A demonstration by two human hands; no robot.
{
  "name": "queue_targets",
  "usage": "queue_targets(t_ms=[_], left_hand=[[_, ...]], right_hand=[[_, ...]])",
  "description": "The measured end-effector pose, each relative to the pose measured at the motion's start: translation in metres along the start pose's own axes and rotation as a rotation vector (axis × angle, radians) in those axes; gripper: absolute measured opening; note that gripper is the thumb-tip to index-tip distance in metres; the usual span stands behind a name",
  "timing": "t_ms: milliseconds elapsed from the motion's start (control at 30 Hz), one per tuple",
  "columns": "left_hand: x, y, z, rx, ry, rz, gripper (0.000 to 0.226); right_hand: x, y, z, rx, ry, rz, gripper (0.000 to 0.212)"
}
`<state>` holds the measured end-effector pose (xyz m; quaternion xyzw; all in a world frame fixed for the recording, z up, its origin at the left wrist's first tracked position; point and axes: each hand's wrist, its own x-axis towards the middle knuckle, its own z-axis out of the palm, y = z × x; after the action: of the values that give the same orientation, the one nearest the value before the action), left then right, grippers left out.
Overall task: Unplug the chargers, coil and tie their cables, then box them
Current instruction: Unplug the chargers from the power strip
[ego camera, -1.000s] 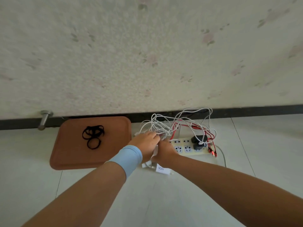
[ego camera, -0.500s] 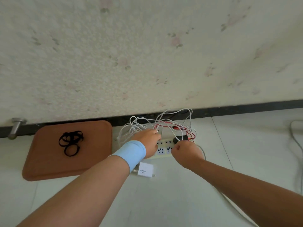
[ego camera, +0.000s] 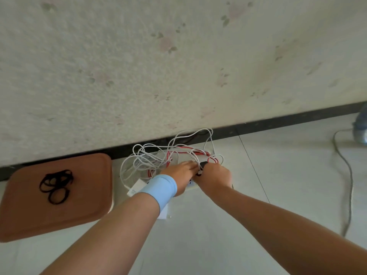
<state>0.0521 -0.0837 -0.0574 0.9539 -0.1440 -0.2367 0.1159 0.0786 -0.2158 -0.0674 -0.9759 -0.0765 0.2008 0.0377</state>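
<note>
Amid tangled cables (ego camera: pixel 156 158) the right hand (ego camera: pixel 215 175) curls fingers round a black charger (ego camera: pixel 203 165), left hand (ego camera: pixel 179 171) flat-fingered beside it

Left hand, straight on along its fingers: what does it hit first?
Most likely the black charger that the right hand grips, just beyond the fingertips of the left hand. They may already touch it; depth is unclear.

**Chargers amid tangled cables**

A black charger (ego camera: pixel 204 165) sits at the power strip (ego camera: pixel 191 184), among looped white cables (ego camera: pixel 139 159) and a red cable (ego camera: pixel 198 153). A white charger (ego camera: pixel 136 187) (its label partly hidden) lies on the floor (ego camera: pixel 218 245) just left. Black ties (ego camera: pixel 56 185) rest on the brown tray (ego camera: pixel 89 205).
</note>
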Motion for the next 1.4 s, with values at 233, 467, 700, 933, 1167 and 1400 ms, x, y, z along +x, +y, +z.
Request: queue_targets(t_ms=[233, 467, 700, 933, 1167, 1400], left_hand=[[0.002, -0.003, 0.009, -0.074, 0.015, -0.030, 0.053], [-0.004, -0.002, 0.002, -0.177, 0.029, -0.051, 0.066], [-0.009, 0.005, 0.002, -0.505, 0.259, -0.093, 0.036], [-0.031, -0.016, -0.002, -0.837, 0.298, -0.406, 0.009], [-0.077, -0.058, -0.008, -0.231, 0.084, -0.703, 0.067], [-0.094, -0.083, 0.007, 0.122, 0.484, -0.090, 0.027]], right_hand=[[0.006, 0.001, 0.003, 0.025, -0.017, -0.050, 0.024], [0.005, 0.011, -0.006, 0.242, 0.001, -0.017, 0.020], [-0.002, 0.014, -0.008, 0.270, -0.011, -0.084, 0.023], [-0.019, -0.010, -0.008, 0.390, -0.067, -0.243, 0.028], [-0.029, -0.065, 0.011, 0.276, -0.209, -0.346, 0.028], [-0.020, -0.111, 0.036, 0.101, -0.383, -0.410, 0.031]])
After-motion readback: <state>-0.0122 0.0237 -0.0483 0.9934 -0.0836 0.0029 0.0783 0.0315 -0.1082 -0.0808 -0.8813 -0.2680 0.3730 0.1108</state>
